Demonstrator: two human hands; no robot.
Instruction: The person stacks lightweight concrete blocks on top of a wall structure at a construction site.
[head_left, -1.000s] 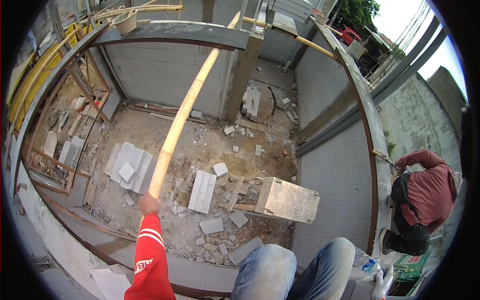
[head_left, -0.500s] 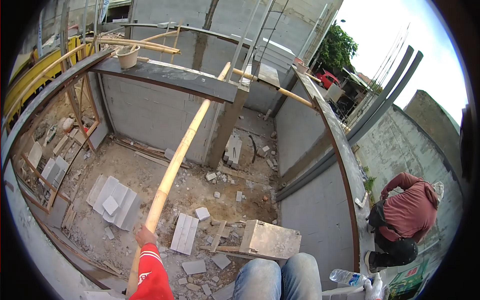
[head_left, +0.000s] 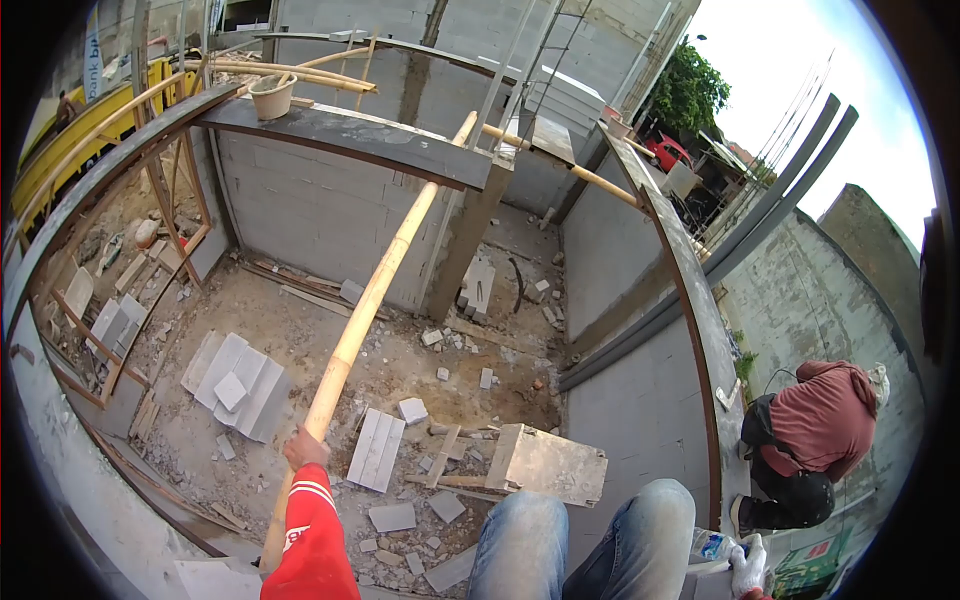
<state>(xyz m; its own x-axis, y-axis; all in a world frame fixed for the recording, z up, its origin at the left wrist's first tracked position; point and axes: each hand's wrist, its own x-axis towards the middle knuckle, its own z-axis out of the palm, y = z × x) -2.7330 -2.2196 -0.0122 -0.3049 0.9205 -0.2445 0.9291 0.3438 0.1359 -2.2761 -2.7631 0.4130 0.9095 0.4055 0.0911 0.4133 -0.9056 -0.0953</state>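
Note:
My bare left hand point(head_left: 306, 450), below a red sleeve, is closed around a long bamboo pole point(head_left: 372, 300). The pole slopes up and away, its far part lying across a dark ledge. At the lower right, my right hand point(head_left: 748, 570) wears a white glove and rests beside a clear plastic water bottle point(head_left: 712, 545). Its fingers look apart, and the bottle lies just left of them. My right knee hides part of the bottle. A wooden box-like piece point(head_left: 548, 465) stands on the ground beyond my knees.
Another person point(head_left: 815, 430) in a faded red top crouches on the right beside the wall top point(head_left: 700, 350). Grey blocks point(head_left: 240, 385) and rubble lie on the ground far below. A bucket point(head_left: 272, 97) stands on the far ledge point(head_left: 340, 140). Grey pipes point(head_left: 780, 190) lean at the right.
My view has shifted slightly, moving the scene rightward. My right knee has swung right and now covers much of the bottle. My left hand keeps its hold on the bamboo pole.

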